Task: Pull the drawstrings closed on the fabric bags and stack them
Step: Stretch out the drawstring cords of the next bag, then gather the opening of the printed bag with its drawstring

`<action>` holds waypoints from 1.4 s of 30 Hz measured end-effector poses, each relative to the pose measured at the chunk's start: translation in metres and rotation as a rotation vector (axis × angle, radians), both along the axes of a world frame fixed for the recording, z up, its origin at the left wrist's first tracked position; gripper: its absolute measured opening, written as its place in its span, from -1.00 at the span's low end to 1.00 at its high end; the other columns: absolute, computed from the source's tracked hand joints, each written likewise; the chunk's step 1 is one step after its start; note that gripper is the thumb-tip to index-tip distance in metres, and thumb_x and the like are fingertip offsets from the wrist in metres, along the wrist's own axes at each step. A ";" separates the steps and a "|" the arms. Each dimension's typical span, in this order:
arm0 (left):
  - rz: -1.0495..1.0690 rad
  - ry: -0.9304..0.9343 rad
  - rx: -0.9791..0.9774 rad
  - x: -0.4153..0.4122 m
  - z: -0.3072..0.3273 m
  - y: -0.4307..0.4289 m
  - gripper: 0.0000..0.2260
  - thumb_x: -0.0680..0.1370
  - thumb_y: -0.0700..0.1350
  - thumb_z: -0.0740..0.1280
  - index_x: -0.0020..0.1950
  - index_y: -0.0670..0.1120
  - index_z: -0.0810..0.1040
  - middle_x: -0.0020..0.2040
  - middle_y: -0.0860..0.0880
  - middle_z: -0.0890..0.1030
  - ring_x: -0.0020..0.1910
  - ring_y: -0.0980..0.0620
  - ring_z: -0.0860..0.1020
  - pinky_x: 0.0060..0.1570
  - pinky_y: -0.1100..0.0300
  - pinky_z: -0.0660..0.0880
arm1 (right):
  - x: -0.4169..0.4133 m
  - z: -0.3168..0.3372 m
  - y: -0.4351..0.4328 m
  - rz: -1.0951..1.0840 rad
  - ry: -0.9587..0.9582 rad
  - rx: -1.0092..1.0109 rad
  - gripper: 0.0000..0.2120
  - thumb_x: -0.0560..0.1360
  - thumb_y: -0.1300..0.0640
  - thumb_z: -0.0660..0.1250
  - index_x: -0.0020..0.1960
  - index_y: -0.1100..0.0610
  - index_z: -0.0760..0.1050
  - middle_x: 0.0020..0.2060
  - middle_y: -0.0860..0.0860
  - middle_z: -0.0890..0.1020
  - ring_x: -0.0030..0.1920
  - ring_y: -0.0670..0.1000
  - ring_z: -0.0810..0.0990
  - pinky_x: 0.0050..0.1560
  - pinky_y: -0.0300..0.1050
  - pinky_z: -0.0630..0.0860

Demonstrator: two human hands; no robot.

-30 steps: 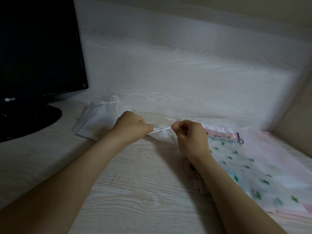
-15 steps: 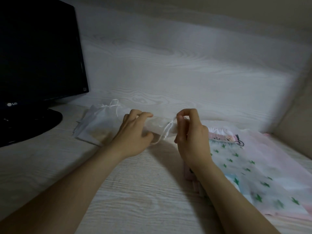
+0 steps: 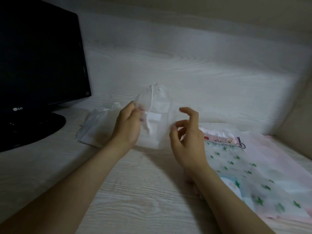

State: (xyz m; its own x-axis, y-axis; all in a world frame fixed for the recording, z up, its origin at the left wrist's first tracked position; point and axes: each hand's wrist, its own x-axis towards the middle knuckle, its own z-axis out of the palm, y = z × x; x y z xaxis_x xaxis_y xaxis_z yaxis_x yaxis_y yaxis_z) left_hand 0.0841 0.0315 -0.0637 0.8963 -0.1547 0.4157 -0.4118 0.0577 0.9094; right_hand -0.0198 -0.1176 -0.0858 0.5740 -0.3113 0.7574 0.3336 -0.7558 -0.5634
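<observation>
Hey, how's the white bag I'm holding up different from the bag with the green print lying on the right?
The white bag is plain and sheer, while the green-print bag is dotted with small green shapes. The left hand holds the white bag up off the table with its mouth gathered at the top. The green-print bag lies spread flat on other bags. Both look thin and see-through.
</observation>
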 end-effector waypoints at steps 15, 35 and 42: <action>0.793 -0.154 0.852 0.030 -0.011 0.043 -0.49 0.45 -0.24 0.40 0.37 -0.09 0.36 0.41 -0.24 0.34 0.34 -0.31 0.35 0.24 -0.16 0.31 | 0.031 -0.022 0.016 0.074 0.318 -0.329 -0.64 0.57 0.21 0.26 0.33 -0.02 0.52 0.06 -0.11 0.58 -0.12 -0.14 0.55 -0.05 -0.07 0.56; 0.383 -0.505 1.387 0.014 -0.034 0.019 -0.74 0.63 -0.04 0.27 0.29 -0.06 0.56 0.48 -0.16 0.30 0.49 -0.26 0.15 0.44 -0.24 0.12 | 0.023 -0.021 0.015 0.013 0.449 -0.343 -0.71 0.52 0.18 0.26 0.17 -0.01 0.62 -0.14 -0.11 0.64 -0.17 -0.13 0.57 -0.08 -0.07 0.55; -0.204 -0.688 0.948 -0.001 -0.046 -0.002 -0.68 0.64 -0.12 0.29 0.40 0.01 0.56 0.32 0.02 0.51 0.34 -0.03 0.41 0.36 0.04 0.37 | 0.003 0.004 -0.006 -0.676 0.538 -0.488 -0.80 0.45 0.17 0.30 0.07 0.09 0.53 -0.04 0.10 0.65 0.08 0.24 0.53 0.07 0.09 0.36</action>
State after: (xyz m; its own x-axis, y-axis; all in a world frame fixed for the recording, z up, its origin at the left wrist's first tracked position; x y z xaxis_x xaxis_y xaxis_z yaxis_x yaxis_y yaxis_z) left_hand 0.0827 0.0291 -0.1101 0.4523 -0.7741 0.4429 -0.8918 -0.3975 0.2161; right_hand -0.0167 -0.1235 -0.0823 0.6954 -0.4235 0.5806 -0.4622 -0.8822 -0.0899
